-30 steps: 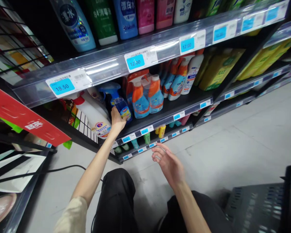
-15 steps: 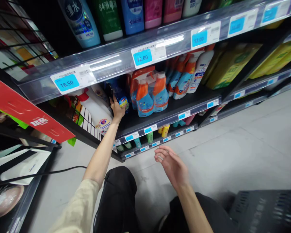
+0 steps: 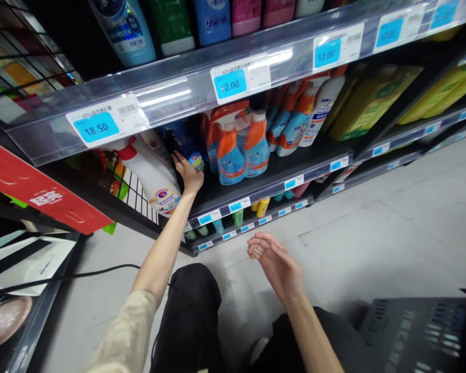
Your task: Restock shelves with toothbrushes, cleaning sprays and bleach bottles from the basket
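My left hand point(image 3: 189, 174) reaches into the middle shelf, its fingers at a blue bottle point(image 3: 196, 160) with a black top. The fingertips are partly hidden against the bottle, and the hand appears closed on it. Just left of that hand leans a white spray bottle point(image 3: 155, 178) with a red collar. To the right stand blue-and-orange spray bottles point(image 3: 232, 158), apart from the hand. My right hand point(image 3: 276, 267) hangs over the floor in front of the shelves, fingers loosely bent and apart, holding nothing.
Above, a clear price rail point(image 3: 174, 98) runs over the middle shelf, close over my left hand. A black wire grid point(image 3: 137, 189) closes the shelf's left end. A grey basket point(image 3: 415, 336) sits at lower right. A black cable point(image 3: 81, 274) crosses at left.
The view has shifted a little, so the shelves appear slightly higher. My left hand stays at the blue bottle, and my right hand keeps its pose.
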Tool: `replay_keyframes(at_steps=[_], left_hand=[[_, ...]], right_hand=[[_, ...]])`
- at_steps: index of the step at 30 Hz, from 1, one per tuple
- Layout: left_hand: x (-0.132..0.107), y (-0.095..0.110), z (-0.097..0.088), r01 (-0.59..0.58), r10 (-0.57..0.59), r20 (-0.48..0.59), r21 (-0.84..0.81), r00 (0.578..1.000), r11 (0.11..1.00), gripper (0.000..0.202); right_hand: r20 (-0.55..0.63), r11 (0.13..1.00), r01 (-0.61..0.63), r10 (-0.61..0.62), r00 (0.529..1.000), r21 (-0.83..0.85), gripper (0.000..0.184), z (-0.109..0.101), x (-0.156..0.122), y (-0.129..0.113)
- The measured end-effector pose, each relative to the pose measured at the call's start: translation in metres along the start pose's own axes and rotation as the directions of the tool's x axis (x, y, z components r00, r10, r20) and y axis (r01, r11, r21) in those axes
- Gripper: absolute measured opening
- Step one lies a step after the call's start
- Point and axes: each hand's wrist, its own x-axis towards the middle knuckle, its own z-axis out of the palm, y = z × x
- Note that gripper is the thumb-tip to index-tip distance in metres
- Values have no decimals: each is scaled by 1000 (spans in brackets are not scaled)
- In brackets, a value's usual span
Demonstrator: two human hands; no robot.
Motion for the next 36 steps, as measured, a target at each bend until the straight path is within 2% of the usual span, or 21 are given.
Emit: replay_keyframes(at_steps=[2,6,9,11,14,17,20,21,22,25,28,30,32,34,36], left_hand=[[-24,4,1,-41,40,18,13,999,999,112],[-86,4,0,-128,130,56,-43,990,991,102],[-122,-4,-5,-179,185,180,-49,966,983,92],[-133,-12,-12,-201,201,275,-32,940,979,85],[-138,-22,-24,-264,246,333,7,910,965,86],[-138,-22,-28,-382,323,418,63,849,922,88],[-142,-15,-32,-475,348,521,129,780,870,90],[-143,-12,-34,-495,347,545,147,763,856,91],[-145,-10,-36,-509,345,563,160,751,846,91],[-147,-5,-40,-523,338,589,171,734,835,90],[-146,-2,-42,-514,322,609,167,725,842,90],[-145,-1,-42,-507,310,620,166,721,846,88],[-145,1,-43,-498,296,629,168,719,851,88],[-145,3,-44,-482,290,622,162,727,861,89],[-145,3,-43,-462,294,606,139,739,876,89]], right_hand=[[-7,1000,6,-6,1000,-11,32,-3,-1,0],[-47,999,22,-23,999,-27,30,-11,3,-1],[-67,998,35,-38,997,-46,29,-14,10,1],[-90,997,35,-40,995,-63,30,-12,13,3],[-106,997,46,-52,993,-67,32,-9,15,8],[-86,991,69,-79,993,-111,31,-5,12,10],[-46,974,115,-126,991,-195,67,5,5,9],[-40,971,117,-128,991,-210,70,8,3,9],[-42,971,107,-119,992,-212,66,10,1,9],[-58,985,75,-85,995,-158,40,10,-3,9],[-41,989,89,-95,995,-122,35,7,-12,5],[-56,983,122,-130,990,-137,35,10,-28,0],[-90,973,181,-195,977,-145,31,19,-56,-8],[-145,960,240,-260,955,-146,34,29,-93,-18],[-242,943,265,-310,919,-199,35,30,-135,-33]])
